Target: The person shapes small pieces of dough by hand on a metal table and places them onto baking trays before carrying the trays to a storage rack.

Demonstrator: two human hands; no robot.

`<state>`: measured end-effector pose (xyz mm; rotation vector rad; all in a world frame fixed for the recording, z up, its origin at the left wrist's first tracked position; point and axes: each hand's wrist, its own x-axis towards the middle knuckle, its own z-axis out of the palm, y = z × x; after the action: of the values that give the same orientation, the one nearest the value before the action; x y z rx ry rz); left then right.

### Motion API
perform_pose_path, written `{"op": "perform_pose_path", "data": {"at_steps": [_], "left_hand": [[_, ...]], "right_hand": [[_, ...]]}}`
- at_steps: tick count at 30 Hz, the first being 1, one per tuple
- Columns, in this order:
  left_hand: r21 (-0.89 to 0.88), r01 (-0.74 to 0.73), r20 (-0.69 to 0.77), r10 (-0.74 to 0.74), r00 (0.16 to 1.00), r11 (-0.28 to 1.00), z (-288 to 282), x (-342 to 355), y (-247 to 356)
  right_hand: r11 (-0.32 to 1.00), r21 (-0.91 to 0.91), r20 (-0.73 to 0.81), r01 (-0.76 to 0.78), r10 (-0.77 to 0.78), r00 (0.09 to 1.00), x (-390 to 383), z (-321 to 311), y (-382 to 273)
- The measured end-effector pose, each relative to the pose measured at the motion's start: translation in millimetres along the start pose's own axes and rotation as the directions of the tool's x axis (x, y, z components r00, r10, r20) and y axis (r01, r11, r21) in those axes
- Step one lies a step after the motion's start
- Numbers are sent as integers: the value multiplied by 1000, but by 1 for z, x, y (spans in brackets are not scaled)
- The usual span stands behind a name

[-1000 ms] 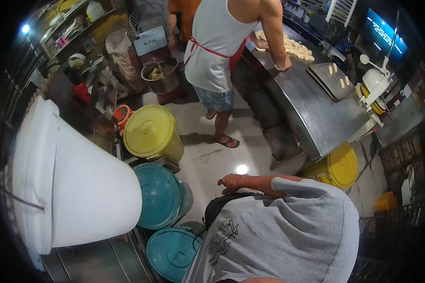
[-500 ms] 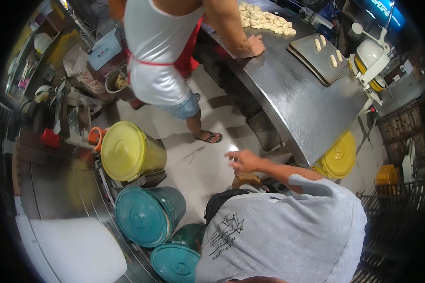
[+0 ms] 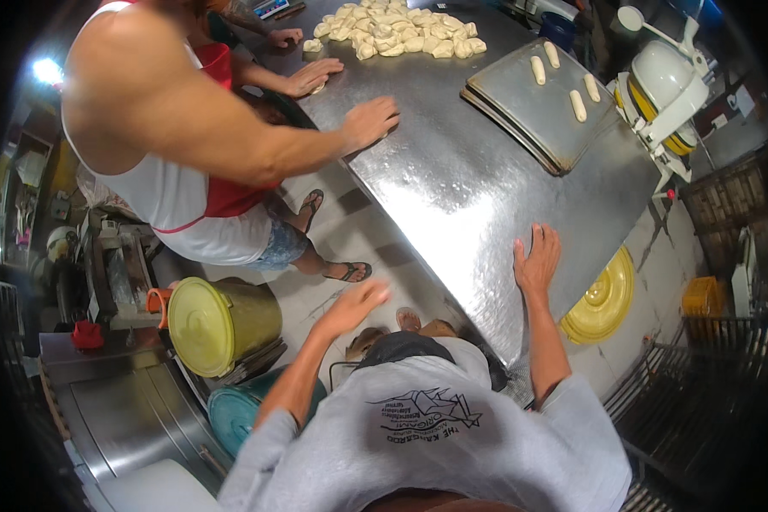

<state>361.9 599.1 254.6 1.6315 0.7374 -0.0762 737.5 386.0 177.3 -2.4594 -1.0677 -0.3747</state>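
Observation:
My right hand (image 3: 538, 258) rests palm down on the bare near corner of the steel table (image 3: 452, 188), its fingers spread and nothing in them. Over the floor, left of the table's edge, my left hand (image 3: 356, 307) hangs in the air, loosely open and touching nothing; its fingertips are a little blurred. Beyond my right hand lies a stack of dark baking trays (image 3: 520, 111), with several pale dough rolls (image 3: 578, 106) on the top one. A heap of pale dough pieces (image 3: 401, 30) covers the table's far end.
A co-worker in a white top and red apron (image 3: 222, 205) stands at the table's left side, a hand (image 3: 371, 121) on it. Lidded bins, yellow (image 3: 200, 324) and teal (image 3: 235, 418), stand at left. A yellow lidded bin (image 3: 602, 299) and a white-and-yellow machine (image 3: 661, 94) are at right.
My view has swung toward the table. My right hand has gone from the air above the floor onto the tabletop. My left hand has come into view. More of the co-worker's arms show.

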Motion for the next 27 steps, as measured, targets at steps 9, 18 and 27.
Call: {"op": "perform_pose_path", "data": {"at_steps": [9, 18, 27], "left_hand": [[384, -293, -466, 457, 757, 876, -67, 397, 230], [493, 174, -763, 327, 558, 852, -232, 562, 254], [584, 158, -704, 400, 587, 797, -273, 605, 233]], "right_hand": [[993, 45, 87, -107, 103, 991, 19, -2, -2], [983, -7, 167, -183, 182, 969, 19, -4, 3], [983, -23, 179, -183, 184, 967, 20, 2, 2]]}}
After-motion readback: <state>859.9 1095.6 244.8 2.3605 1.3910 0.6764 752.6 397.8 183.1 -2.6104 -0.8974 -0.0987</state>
